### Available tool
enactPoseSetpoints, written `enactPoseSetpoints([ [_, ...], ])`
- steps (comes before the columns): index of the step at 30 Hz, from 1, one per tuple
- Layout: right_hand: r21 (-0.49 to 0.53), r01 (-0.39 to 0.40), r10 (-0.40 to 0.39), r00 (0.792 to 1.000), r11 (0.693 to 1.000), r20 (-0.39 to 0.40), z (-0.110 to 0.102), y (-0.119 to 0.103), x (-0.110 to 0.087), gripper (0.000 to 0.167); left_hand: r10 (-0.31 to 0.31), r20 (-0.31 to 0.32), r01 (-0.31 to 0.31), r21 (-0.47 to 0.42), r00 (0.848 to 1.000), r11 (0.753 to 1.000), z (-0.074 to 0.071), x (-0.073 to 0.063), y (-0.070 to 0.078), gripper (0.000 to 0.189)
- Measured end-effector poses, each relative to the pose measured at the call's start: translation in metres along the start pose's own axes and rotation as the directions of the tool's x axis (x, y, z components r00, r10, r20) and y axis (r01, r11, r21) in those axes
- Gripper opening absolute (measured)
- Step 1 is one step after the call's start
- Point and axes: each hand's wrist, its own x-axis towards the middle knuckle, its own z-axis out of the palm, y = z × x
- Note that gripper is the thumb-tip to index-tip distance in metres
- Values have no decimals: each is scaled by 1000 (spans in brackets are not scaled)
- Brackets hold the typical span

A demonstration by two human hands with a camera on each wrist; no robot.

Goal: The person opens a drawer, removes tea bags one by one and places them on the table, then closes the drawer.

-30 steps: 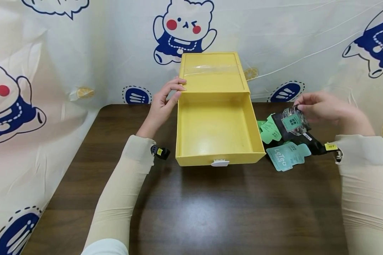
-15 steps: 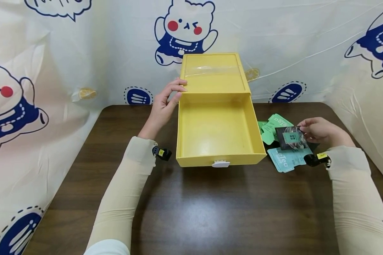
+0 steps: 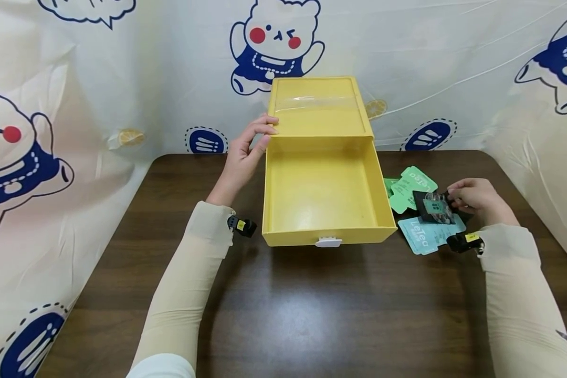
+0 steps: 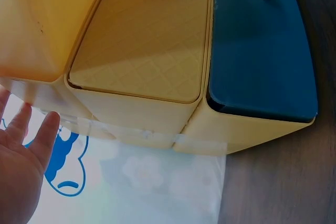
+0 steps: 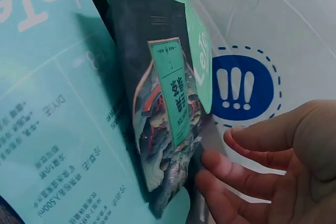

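A yellow drawer unit point(image 3: 318, 107) stands on the table with its top drawer point(image 3: 329, 236) pulled out and nothing lying inside. My left hand point(image 3: 243, 157) rests on the unit's left side with fingers fairly straight, near its top edge. In the left wrist view, those fingers point(image 4: 44, 135) lie along the wall. Right of the drawer, a black tea packet point(image 3: 433, 207) with a green label lies on a pale blue LeTea pouch point(image 3: 422, 236) and beside green packets point(image 3: 412, 184). My right hand point(image 3: 474, 199) is at its right edge; the right wrist view shows thumb and fingertips point(image 5: 210, 158) parted beside the packet.
The left wrist view shows a tan drawer front point(image 4: 142, 40) with a white knob and a dark blue front point(image 4: 260, 45) with a white loop below the pulled-out drawer. A printed white sheet point(image 3: 189, 63) hangs behind the brown table point(image 3: 293, 315).
My right hand has come down and toward the front with the black packet, which now lies on the pile. Its fingers have loosened from the packet. The left hand stays on the unit.
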Motion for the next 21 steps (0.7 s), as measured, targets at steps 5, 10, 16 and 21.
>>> enactPoseSetpoints([
  [5, 6, 82, -81, 991, 997, -109, 2, -14, -17, 35, 7, 10, -7, 15, 1000, 1000, -1, 1, 0, 17],
  [10, 21, 280, -265, 929, 960, -259, 5, -49, -48, 23, -3, 6, 3, 6, 1000, 1000, -1, 0, -1, 17],
  [16, 10, 596, -532, 725, 803, -436, 17, -103, -87, 5, -66, 9, 67, -9, 998, 998, -1, -1, 17, 18],
  [21, -94, 775, -710, 514, 625, -480, 34, -141, -121, 8, -74, 24, 75, -18, 997, 997, -1, -2, 29, 19],
])
